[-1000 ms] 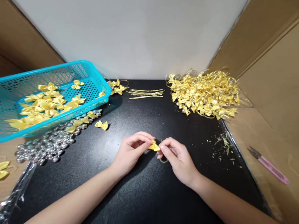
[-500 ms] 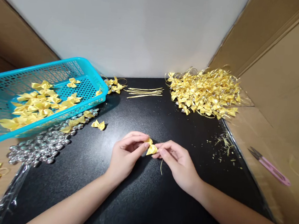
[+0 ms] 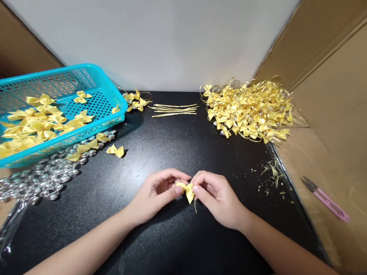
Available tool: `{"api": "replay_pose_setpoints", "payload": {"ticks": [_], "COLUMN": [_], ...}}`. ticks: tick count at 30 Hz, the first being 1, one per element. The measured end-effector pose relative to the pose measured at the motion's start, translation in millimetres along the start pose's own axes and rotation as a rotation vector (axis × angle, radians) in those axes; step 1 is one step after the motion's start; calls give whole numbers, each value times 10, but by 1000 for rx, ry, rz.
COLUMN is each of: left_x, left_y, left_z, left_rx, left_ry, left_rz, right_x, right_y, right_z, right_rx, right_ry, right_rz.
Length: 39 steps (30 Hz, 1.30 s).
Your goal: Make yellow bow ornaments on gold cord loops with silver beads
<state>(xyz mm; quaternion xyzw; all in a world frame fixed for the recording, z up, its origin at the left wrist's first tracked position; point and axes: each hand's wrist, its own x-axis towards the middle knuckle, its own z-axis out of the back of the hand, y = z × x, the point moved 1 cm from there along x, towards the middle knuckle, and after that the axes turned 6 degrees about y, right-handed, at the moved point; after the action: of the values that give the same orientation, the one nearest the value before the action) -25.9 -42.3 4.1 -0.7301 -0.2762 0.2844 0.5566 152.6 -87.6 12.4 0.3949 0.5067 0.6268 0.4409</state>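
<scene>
A small yellow ribbon bow point(image 3: 189, 193) is between my two hands, low over the middle of the black table. My left hand point(image 3: 161, 190) pinches its left loop between thumb and fingers. The thumb and forefinger of my right hand point(image 3: 215, 196) close on the bow's right side. A thin cord end point(image 3: 195, 207) hangs below the right fingertips; where it joins the bow is hidden. To the left of my hands another yellow bow point(image 3: 115, 151) lies on the table.
A turquoise basket point(image 3: 48, 144) of yellow bows stands at left, silver bells point(image 3: 39, 179) heaped before it. Gold cords point(image 3: 174, 109) lie at the back. A pile of finished-looking bows point(image 3: 250, 111) fills the back right. Pink-handled snips point(image 3: 329, 203) lie right, near cord scraps point(image 3: 274, 173).
My right hand has moved left to meet the bow, closing the gap between my hands. The bow has turned and sits slightly lower. The whole view has shifted a little.
</scene>
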Motion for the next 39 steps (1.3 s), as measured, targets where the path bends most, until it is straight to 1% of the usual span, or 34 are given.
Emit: {"api": "replay_pose_setpoints", "payload": {"ticks": [2,5,7,9,11,13,15,19,22,25,27,29,35,39], "left_x": [-5,-14,-17,-15,-10,-3,4,21,37,44,39,29,23,24], "left_y": [-12,-4,20,52,79,92,90,67,54,52,54,59,74,79], "left_z": [-7,0,18,36,47,47,42,35,30,17,5,-8,-53,-66], "left_rx": [12,30,-3,-75,-154,-210,-249,-343,-442,-538,-579,-599,-611,-650], "left_ry": [7,-17,-48,-91,-140,-174,-185,-146,-143,-159,-156,-146,-116,-88], "left_rz": [27,6,-14,-7,23,65,101,123,142,175,191,195,198,206], "right_x": [4,-2,-5,1,14,27,33,7,-21,-33,-32,-28,-11,0], "right_y": [11,2,-20,-49,-82,-112,-134,-122,-78,-53,-55,-63,-72,-64], "right_z": [5,-6,-7,4,14,13,3,1,9,-19,-56,-91,-131,-135], "right_rx": [-15,-1,69,137,144,111,71,-106,-256,-342,-348,-336,-341,-344], "right_ry": [15,-4,-72,-180,-274,-309,-292,-252,-219,-147,-94,-71,-136,-138], "right_rz": [26,33,22,8,-14,-30,-29,8,79,158,194,216,211,199]}}
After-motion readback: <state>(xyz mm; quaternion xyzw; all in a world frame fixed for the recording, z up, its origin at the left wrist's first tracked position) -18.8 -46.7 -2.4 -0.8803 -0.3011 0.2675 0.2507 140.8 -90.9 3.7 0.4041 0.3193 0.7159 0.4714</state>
